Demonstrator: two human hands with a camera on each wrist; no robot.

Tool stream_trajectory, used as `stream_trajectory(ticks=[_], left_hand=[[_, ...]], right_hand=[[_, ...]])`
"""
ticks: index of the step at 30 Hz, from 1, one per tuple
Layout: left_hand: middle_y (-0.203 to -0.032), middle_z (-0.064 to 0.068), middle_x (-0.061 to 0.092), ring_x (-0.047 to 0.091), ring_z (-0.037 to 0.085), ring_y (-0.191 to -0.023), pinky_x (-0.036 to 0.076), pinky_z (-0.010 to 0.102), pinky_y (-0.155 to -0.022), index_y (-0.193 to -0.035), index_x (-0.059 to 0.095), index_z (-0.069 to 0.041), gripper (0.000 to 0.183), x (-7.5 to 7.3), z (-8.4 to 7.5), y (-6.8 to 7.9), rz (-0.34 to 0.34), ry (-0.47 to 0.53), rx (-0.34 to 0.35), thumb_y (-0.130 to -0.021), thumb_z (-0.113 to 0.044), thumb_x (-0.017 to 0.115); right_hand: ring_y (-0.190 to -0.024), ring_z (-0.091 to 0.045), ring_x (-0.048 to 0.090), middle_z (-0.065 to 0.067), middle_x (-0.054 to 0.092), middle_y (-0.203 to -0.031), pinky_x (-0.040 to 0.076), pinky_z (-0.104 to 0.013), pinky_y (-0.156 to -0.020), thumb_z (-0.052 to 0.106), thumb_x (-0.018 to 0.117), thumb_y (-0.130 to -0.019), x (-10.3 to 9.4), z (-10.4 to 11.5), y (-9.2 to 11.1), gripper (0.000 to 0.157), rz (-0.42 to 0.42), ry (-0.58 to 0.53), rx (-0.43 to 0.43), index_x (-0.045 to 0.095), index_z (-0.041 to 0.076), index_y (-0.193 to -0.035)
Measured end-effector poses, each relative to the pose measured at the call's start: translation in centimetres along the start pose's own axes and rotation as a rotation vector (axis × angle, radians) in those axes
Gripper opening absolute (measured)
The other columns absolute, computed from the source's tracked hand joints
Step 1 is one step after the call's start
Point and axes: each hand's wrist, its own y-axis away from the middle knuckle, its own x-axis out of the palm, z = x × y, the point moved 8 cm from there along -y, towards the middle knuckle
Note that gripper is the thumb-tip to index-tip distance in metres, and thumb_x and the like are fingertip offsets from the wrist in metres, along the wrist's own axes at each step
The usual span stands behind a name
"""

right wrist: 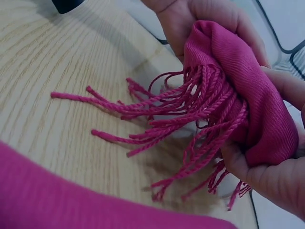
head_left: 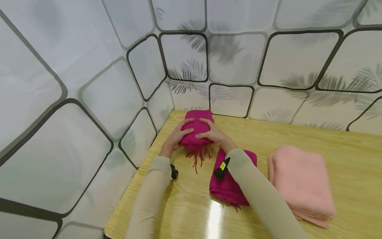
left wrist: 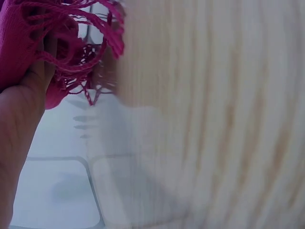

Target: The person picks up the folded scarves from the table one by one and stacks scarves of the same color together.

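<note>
A folded magenta scarf (head_left: 195, 127) with twisted fringe is held between both hands at the far left corner of the table. My left hand (head_left: 176, 135) grips its left side, thumb on top. On the other side, my right hand (head_left: 213, 133) grips it with fingers spread over the top. In the right wrist view the scarf (right wrist: 238, 81) is folded thick, and its fringe (right wrist: 190, 119) dangles over the wood. The left wrist view catches only part of the left hand (left wrist: 21, 109) beside the fringe. Under my right forearm lies a second folded magenta scarf (head_left: 228, 186).
A folded pink cloth (head_left: 301, 182) lies to the right on the wooden table (head_left: 191, 205). Patterned curtain-like walls (head_left: 232, 59) stand along the table's back and left edges. A dark strap device (head_left: 221, 171) sits at the right wrist.
</note>
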Motion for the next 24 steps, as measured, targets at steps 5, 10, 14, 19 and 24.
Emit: stream_trajectory(ticks=[5,10,14,19,24], left_hand=[[-0.155,0.012,0.030,0.056,0.022,-0.114,0.057,0.026,-0.075,-0.147,0.043,-0.016,0.046,0.9,-0.7,0.3,0.033,0.064,0.052,-0.102,-0.010,0.051],[-0.157,0.012,0.028,0.060,0.021,-0.111,0.057,0.026,-0.076,-0.149,0.042,-0.016,0.046,2.2,-1.6,0.6,0.075,0.119,0.101,-0.103,-0.011,0.048],[-0.157,0.011,0.027,0.058,0.021,-0.115,0.057,0.027,-0.077,-0.149,0.041,-0.018,0.047,3.6,-2.2,0.8,0.109,0.162,0.128,-0.103,-0.011,0.047],[-0.158,0.011,0.024,0.051,0.022,-0.122,0.057,0.026,-0.079,-0.152,0.039,-0.025,0.053,5.1,-2.6,1.1,0.148,0.228,0.161,-0.102,-0.008,0.047],[-0.160,0.009,0.019,0.048,0.022,-0.125,0.056,0.026,-0.080,-0.154,0.035,-0.030,0.061,6.5,-3.1,1.6,0.180,0.295,0.187,-0.100,-0.004,0.046]], right_hand=[[-0.136,-0.035,0.036,-0.013,0.018,-0.159,0.039,-0.049,-0.107,0.016,0.075,-0.086,-0.5,0.9,0.8,0.084,-0.027,0.016,-0.042,0.029,0.032,-0.155],[-0.133,-0.035,0.039,-0.013,0.018,-0.158,0.044,-0.046,-0.103,0.014,0.075,-0.087,-1.2,1.7,2.0,0.084,-0.039,-0.019,-0.053,0.030,0.032,-0.155],[-0.131,-0.035,0.042,-0.013,0.020,-0.157,0.050,-0.040,-0.094,0.010,0.074,-0.088,-1.7,2.1,3.2,0.084,-0.028,-0.078,-0.050,0.029,0.032,-0.155],[-0.131,-0.036,0.043,-0.014,0.023,-0.155,0.054,-0.037,-0.088,0.006,0.072,-0.088,-2.0,2.6,4.6,0.084,-0.014,-0.112,-0.075,0.027,0.031,-0.155],[-0.134,-0.036,0.040,-0.015,0.023,-0.156,0.052,-0.039,-0.091,0.004,0.072,-0.088,-2.5,3.3,5.9,0.085,-0.023,-0.109,-0.113,0.027,0.029,-0.156]])
